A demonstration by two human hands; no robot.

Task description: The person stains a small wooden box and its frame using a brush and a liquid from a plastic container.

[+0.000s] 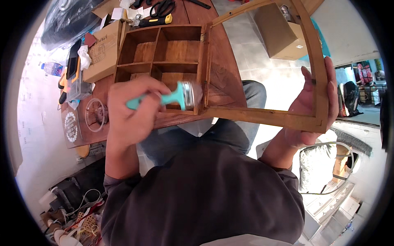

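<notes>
A paintbrush (pixel 174 97) with a turquoise handle and a silvery metal band is gripped in my left hand (pixel 137 107). Its blurred bristles point right, close to the cabinet's right edge; whether they touch the wood I cannot tell. The small wooden cabinet (pixel 155 45), brown with several square compartments, lies on the table, partly covered by my left hand. On its right side the door frame (pixel 262 115) is swung wide and juts past the table. My right hand (pixel 314 96) holds that frame by its outer right corner, thumb showing through the opening.
A clear round container (pixel 96 115) stands on the reddish wooden table (pixel 225 71), left of my left hand. Beyond lie a cardboard box (pixel 102 51), black scissors (pixel 162 8) and a yellow-black tool (pixel 155 20). Another cardboard box (pixel 283 37) is on the tiled floor at far right.
</notes>
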